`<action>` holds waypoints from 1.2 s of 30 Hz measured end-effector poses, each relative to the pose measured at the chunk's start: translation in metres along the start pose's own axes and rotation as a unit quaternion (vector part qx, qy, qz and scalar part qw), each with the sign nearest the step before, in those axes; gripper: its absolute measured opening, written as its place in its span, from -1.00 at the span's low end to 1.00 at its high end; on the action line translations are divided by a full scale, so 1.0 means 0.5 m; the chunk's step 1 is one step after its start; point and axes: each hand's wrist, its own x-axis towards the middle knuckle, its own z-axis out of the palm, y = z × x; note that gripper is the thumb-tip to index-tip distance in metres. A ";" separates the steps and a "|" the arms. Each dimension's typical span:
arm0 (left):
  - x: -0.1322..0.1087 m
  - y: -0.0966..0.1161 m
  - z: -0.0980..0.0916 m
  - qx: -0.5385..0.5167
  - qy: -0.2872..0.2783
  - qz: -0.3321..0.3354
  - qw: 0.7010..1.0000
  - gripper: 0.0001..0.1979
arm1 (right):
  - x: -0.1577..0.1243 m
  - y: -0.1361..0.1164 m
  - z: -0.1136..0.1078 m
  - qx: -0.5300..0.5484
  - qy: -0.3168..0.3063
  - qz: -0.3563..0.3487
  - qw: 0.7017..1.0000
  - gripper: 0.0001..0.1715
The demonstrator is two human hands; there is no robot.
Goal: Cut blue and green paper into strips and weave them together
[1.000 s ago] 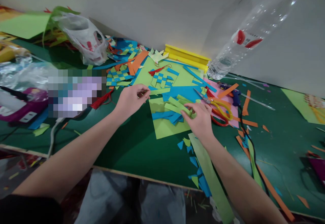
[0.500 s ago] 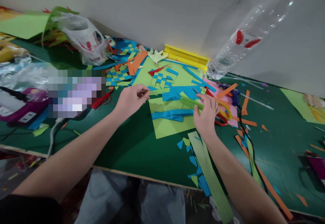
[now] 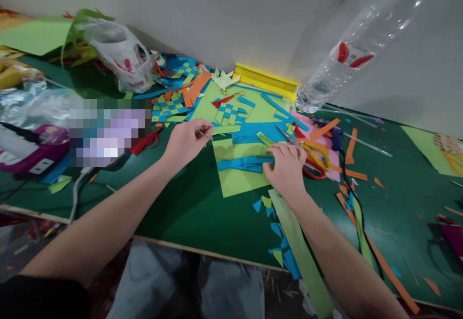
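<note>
My left hand (image 3: 188,140) pinches one end of a light green paper strip (image 3: 227,130) between thumb and fingertips, with the strip pointing right. My right hand (image 3: 287,165) reaches down over the pile, palm lowered, thumb and fingers apart. Its fingertips are at the right ends of the blue paper strips (image 3: 237,163) and by another green strip (image 3: 265,139). These strips lie on a light green paper sheet (image 3: 238,184). A wider blue paper piece (image 3: 249,131) lies between the hands. Scissors with red and yellow handles (image 3: 318,157) lie just beyond the right hand.
A woven blue-green paper fish (image 3: 229,112) lies on the paper behind. A yellow holder (image 3: 267,81) and a plastic bottle (image 3: 340,63) stand against the wall. Right of the scissors lies a glue gun (image 3: 336,138) with its black cord. Paper scraps (image 3: 277,229) litter the green table.
My right hand has moved slightly left and down, onto the ends of the blue strips, leaving more of the scissors visible. My left hand keeps its pinch, almost unmoved.
</note>
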 end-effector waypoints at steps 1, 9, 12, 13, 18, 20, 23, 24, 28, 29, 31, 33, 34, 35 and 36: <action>0.000 0.000 0.000 0.000 0.002 0.000 1.000 -0.80 | 0.000 0.000 0.000 -0.002 -0.004 0.003 1.000 -0.77; 0.002 0.002 0.000 -0.003 0.024 -0.007 1.000 -0.82 | 0.001 -0.001 -0.005 0.025 0.023 -0.009 0.999 -0.83; 0.006 0.001 -0.001 -0.042 0.015 -0.018 0.999 -0.81 | 0.002 0.001 -0.006 0.034 0.029 -0.014 0.999 -0.80; 0.007 0.000 -0.001 -0.061 0.014 -0.022 0.998 -0.81 | 0.003 0.001 -0.006 0.039 0.030 -0.013 0.999 -0.80; 0.010 -0.001 0.002 -0.161 0.041 -0.053 0.985 -0.82 | 0.006 0.000 -0.009 0.077 0.050 -0.012 0.996 -0.77; 0.011 0.003 0.003 -0.194 0.058 -0.064 0.977 -0.83 | 0.007 0.000 -0.011 0.091 0.062 -0.015 0.994 -0.74; 0.013 0.010 0.003 -0.234 0.078 -0.070 0.967 -0.88 | 0.007 0.001 -0.015 0.112 0.068 -0.018 0.991 -0.70; 0.013 0.012 0.003 -0.249 0.080 -0.070 0.963 -0.89 | 0.007 0.000 -0.016 0.123 0.068 -0.014 0.990 -0.69; 0.016 0.008 0.003 -0.319 0.082 -0.081 0.941 -0.89 | 0.003 -0.003 -0.016 0.192 0.063 0.039 0.979 -0.66; 0.017 0.005 0.004 -0.333 0.088 -0.085 0.935 -0.89 | 0.002 -0.003 -0.014 0.212 0.061 0.058 0.974 -0.65; 0.019 0.002 0.004 -0.349 0.100 -0.088 0.928 -0.90 | 0.000 -0.001 -0.010 0.251 0.062 0.093 0.962 -0.64; 0.019 0.002 0.005 -0.348 0.103 -0.089 0.928 -0.92 | 0.000 0.002 -0.006 0.278 0.063 0.116 0.951 -0.64; 0.019 0.003 0.004 -0.344 0.101 -0.091 0.929 -0.93 | 0.000 0.003 -0.005 0.284 0.064 0.121 0.949 -0.65; 0.019 0.005 0.004 -0.340 0.099 -0.093 0.930 -0.93 | 0.001 0.005 -0.005 0.279 0.066 0.120 0.950 -0.65; 0.019 0.007 0.004 -0.337 0.095 -0.096 0.932 -0.93 | 0.003 0.006 -0.006 0.265 0.066 0.112 0.956 -0.65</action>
